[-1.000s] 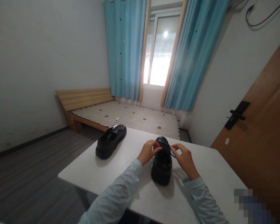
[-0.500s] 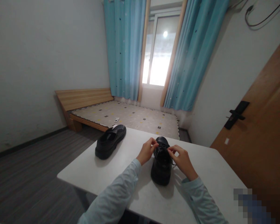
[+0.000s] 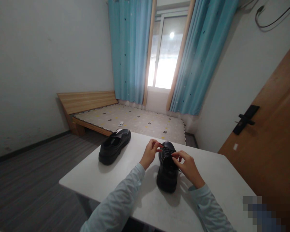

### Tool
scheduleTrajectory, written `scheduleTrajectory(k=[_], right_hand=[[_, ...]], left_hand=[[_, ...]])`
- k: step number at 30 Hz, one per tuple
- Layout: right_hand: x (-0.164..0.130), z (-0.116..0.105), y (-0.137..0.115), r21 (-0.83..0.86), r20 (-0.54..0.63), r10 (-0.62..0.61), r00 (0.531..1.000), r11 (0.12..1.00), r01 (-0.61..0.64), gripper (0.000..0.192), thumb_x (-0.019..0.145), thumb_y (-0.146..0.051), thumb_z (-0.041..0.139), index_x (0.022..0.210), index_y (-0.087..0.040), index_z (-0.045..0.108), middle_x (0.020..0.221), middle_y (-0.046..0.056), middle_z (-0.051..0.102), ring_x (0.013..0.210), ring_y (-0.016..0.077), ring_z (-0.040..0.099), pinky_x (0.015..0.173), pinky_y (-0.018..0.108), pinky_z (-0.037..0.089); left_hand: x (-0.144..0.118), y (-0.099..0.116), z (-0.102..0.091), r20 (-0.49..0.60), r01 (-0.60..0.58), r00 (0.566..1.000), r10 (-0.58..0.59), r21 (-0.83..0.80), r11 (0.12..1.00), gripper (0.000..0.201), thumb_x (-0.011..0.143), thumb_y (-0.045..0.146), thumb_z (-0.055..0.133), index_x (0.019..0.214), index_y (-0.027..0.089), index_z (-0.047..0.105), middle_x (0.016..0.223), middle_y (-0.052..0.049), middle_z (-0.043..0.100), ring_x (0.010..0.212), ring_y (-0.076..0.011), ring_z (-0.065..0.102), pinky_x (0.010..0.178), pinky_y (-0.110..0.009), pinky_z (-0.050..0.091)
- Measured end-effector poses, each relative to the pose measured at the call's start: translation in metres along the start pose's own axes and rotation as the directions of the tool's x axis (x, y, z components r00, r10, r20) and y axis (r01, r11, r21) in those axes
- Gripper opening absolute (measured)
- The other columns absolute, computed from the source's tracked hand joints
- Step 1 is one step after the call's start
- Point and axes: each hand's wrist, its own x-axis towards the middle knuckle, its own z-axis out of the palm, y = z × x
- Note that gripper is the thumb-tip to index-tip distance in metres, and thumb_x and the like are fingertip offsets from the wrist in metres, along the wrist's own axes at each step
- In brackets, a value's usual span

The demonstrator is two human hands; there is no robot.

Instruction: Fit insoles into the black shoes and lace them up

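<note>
Lacing is the step judged to be in hand: at the near middle of the white table (image 3: 125, 193) a black lace-up shoe (image 3: 168, 170) stands upright on its sole, heel toward the wearer of the camera and toe pointing away, and both hands are set over its laced throat. The left hand (image 3: 149, 154) is narrowed to a pinch, thumb and forefinger closed on what appears to be a strand of the lace (image 3: 168, 151) at the shoe's left side; the right hand (image 3: 187, 166) is likewise pinched on the lace from the right, its other fingers curled. Whether a knot has been formed cannot be told, the lace being thin and dark against dark leather. An even, opposed pull would seem called for next, with the shoe kept from sliding. The shoe is seen as glossy, round-toed and thick-soled. Farther off to the left, well apart, a second black shoe (image 3: 114, 146) lies near the table's far edge. Beyond are a low wooden bed (image 3: 125, 119), blue curtains (image 3: 130, 48) and a bright window (image 3: 165, 54).
</note>
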Motion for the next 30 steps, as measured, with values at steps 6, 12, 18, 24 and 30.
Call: scheduleTrajectory(k=[6,12,18,24,30], right_hand=[[-0.002,0.004,0.006,-0.057,0.008,-0.053,0.999,0.997,0.053,0.013,0.076,-0.02,0.055,0.086,-0.02,0.063,0.077,0.003,0.056,0.069,0.0171,0.054,0.068,0.031,0.046],[-0.003,0.01,0.009,-0.112,-0.001,-0.112,0.994,0.987,0.112,0.014,0.076,-0.015,0.053,0.087,-0.021,0.06,0.088,0.006,0.058,0.087,0.022,0.055,0.078,0.037,0.045],[-0.003,0.01,0.004,-0.114,0.021,-0.131,0.991,0.985,0.133,0.014,0.077,-0.013,0.051,0.084,-0.022,0.058,0.089,0.006,0.059,0.088,0.0228,0.055,0.079,0.038,0.045],[-0.001,0.012,0.005,-0.154,0.051,-0.163,0.985,0.973,0.169,0.017,0.078,-0.011,0.049,0.088,-0.022,0.058,0.096,0.007,0.061,0.092,0.0236,0.055,0.079,0.038,0.045],[0.0,0.014,0.003,-0.269,0.082,-0.194,0.978,0.94,0.209,0.019,0.08,-0.011,0.047,0.09,-0.022,0.059,0.097,0.007,0.063,0.089,0.0234,0.058,0.076,0.036,0.047]], left_hand=[[0.003,0.001,-0.005,-0.209,0.018,0.978,-0.017,0.003,1.0,0.031,0.086,0.047,0.043,0.082,0.016,0.045,0.08,-0.003,0.057,0.078,-0.0126,0.059,0.069,-0.027,0.051],[0.007,-0.006,-0.014,-0.364,0.05,0.931,0.013,0.162,0.986,0.028,0.087,0.043,0.041,0.078,0.017,0.046,0.074,-0.002,0.055,0.072,-0.0123,0.058,0.067,-0.026,0.048],[0.003,0.002,-0.009,-0.225,-0.017,0.969,0.101,0.348,0.937,0.018,0.079,0.033,0.054,0.074,0.017,0.049,0.073,0.0,0.055,0.074,-0.0135,0.055,0.071,-0.027,0.045],[-0.01,0.016,0.001,0.13,-0.247,0.969,0.21,0.533,0.809,0.007,0.073,0.02,0.061,0.08,0.019,0.061,0.09,-0.002,0.058,0.092,-0.017,0.054,0.084,-0.031,0.043],[-0.014,0.019,0.003,0.265,-0.34,0.938,0.222,0.598,0.725,0.017,0.067,0.014,0.066,0.083,0.019,0.063,0.09,-0.004,0.056,0.093,-0.0194,0.053,0.086,-0.032,0.041]])
